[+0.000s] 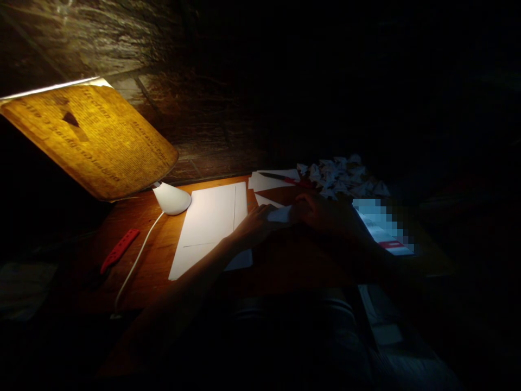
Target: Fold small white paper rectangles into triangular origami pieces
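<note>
The left hand (pixel 257 219) has its fingers bent and drawn together, pinching the left end of a small white paper (pixel 279 214). The paper lies between the two hands, above the middle of the table (pixel 305 266). The right hand (pixel 311 209) is at the paper's right end, its fingers curled; it sits in shadow, and I cannot tell whether they pinch the paper or only touch it.

Just behind the left hand, a pale slip (pixel 265 200) shows a pointed corner. Beyond it lie some cards (pixel 266 182), with a dark blade (pixel 272 175) across them whose red handle runs toward the right hand. Behind the right hand is a heap of small folded papers (pixel 337 176), crowded together and dim.

Under the left forearm lies a large sheet (pixel 207 217), marked with two thin lines, one along its right side and one near its lower end. To the right of the right hand, a lit screen (pixel 376 225) glows, part of it blurred into blocks.

Farther left stands a lamp, its white base (pixel 171 199) touching the sheet's edge and its yellow shade (pixel 93 141) printed like newsprint. A white cord (pixel 138 255) curves from the base to the table's near edge. Left of the cord is a red cutter (pixel 120 250). Behind the table rises a dark stone wall (pixel 195 119).
</note>
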A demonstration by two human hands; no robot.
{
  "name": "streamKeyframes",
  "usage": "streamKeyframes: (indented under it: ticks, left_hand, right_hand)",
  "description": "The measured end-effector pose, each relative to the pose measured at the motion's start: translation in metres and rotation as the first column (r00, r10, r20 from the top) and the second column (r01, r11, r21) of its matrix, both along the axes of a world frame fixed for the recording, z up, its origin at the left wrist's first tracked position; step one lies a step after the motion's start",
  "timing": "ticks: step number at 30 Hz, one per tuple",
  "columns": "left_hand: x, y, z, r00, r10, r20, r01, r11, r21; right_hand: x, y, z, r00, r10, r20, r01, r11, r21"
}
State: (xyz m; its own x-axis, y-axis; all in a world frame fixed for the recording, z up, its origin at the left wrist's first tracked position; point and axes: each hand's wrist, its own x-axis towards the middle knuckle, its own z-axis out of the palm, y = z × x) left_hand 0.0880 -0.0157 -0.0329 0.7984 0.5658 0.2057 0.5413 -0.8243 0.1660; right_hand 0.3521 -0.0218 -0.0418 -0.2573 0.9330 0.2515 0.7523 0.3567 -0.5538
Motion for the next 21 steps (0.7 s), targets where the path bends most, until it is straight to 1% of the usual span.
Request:
streamKeyframes:
  ticks: [4, 8, 11, 15, 21]
  left_hand:
    - [0.001, 0.0, 0.002, 0.999, 0.019, -0.027, -0.019, 1.0, 0.002]
    - [0.001, 0.0, 0.003, 0.998, 0.026, -0.054, -0.026, 1.0, -0.003]
    - [0.001, -0.001, 0.004, 0.998, 0.028, -0.064, -0.029, 0.999, -0.021]
    - [0.001, -0.002, 0.003, 1.0, 0.012, 0.002, -0.012, 0.999, -0.045]
    - [0.002, -0.003, -0.001, 0.998, 0.026, 0.063, -0.023, 0.999, -0.049]
  right_hand:
    - [0.001, 0.001, -0.002, 1.0, -0.008, 0.016, 0.008, 1.0, 0.023]
    - [0.001, 0.001, -0.003, 1.0, -0.011, -0.017, 0.012, 1.0, 0.028]
    - [0.001, 0.0, -0.005, 1.0, -0.019, -0.012, 0.019, 0.999, 0.046]
    - [0.0, 0.0, -0.011, 1.0, -0.031, -0.004, 0.032, 0.997, 0.063]
    - [0.003, 0.003, -0.018, 0.999, -0.035, -0.018, 0.036, 0.999, 0.026]
